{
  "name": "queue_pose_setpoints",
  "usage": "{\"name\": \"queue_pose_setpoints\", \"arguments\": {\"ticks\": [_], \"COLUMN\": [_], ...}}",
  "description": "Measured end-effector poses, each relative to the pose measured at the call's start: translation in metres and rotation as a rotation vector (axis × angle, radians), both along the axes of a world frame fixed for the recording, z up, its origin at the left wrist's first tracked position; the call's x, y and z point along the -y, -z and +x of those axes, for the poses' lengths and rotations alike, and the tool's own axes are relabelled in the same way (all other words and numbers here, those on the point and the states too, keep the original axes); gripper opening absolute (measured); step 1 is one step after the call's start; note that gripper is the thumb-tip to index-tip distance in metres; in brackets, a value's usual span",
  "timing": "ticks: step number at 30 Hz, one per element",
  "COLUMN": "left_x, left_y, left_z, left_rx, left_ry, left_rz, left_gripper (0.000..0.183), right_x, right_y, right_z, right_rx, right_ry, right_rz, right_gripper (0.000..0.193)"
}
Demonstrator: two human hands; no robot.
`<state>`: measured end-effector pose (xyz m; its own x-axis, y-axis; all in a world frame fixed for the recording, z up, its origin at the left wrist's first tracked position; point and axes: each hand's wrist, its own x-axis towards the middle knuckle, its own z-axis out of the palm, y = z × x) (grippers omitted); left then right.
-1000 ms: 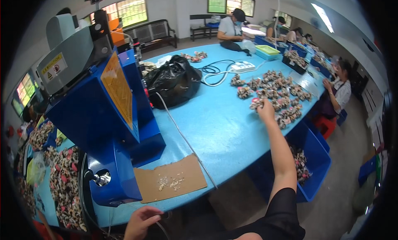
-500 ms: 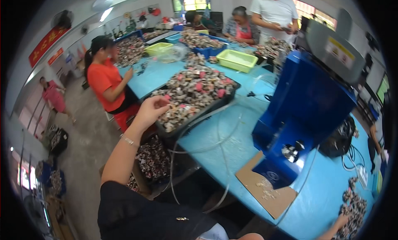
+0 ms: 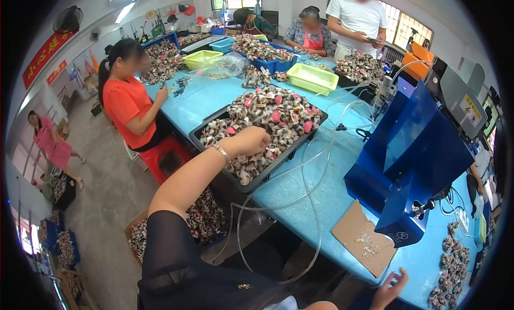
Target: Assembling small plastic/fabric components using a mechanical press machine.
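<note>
My left hand [image 3: 250, 141] reaches over the near side of a black tray [image 3: 247, 188]. Its fingers are curled down at the heap of small grey, white and brown fluffy pieces with pink parts [image 3: 292, 109]; whatever they grip is hidden. Low on the right, my right hand [image 3: 390, 291] is held beside the table's near edge, fingers apart and nothing visible in them. Just above it lies a piece of brown cardboard [image 3: 348, 232] with small pale bits on it. To its right a line of the fluffy pieces [image 3: 452, 264] lies on the table.
A blue machine [image 3: 412, 165] stands at the right of the blue-covered table [image 3: 292, 211]. Clear tubing [image 3: 316, 203] loops over the near edge. A light green basket [image 3: 313, 78] sits beyond the tray. A person in orange [image 3: 126, 104] sits at the left; other people are farther back.
My right hand has left the fluffy pieces on the right and moved left toward the cardboard. My left hand has moved deeper over the tray. The view has shifted slightly.
</note>
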<state>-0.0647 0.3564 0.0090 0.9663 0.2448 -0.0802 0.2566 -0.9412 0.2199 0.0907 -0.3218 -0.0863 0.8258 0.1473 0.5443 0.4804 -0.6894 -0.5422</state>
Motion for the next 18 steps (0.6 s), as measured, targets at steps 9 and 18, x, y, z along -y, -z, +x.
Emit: {"name": "queue_pose_setpoints", "arguments": {"ticks": [9,18], "left_x": [0.036,0.007], "left_y": [-0.033,-0.026], "left_z": [-0.011,-0.049], "left_rx": [-0.092,0.669], "left_ry": [-0.195,-0.2], "left_rz": [-0.432,-0.95], "left_gripper": [0.037,0.032], "right_x": [-0.162,-0.231], "right_y": [-0.009,-0.033], "right_z": [-0.101,-0.13], "right_rx": [-0.143,-0.096], "right_ry": [-0.39,-0.734], "right_rz": [0.244,0.329], "right_gripper": [0.024,0.023]}}
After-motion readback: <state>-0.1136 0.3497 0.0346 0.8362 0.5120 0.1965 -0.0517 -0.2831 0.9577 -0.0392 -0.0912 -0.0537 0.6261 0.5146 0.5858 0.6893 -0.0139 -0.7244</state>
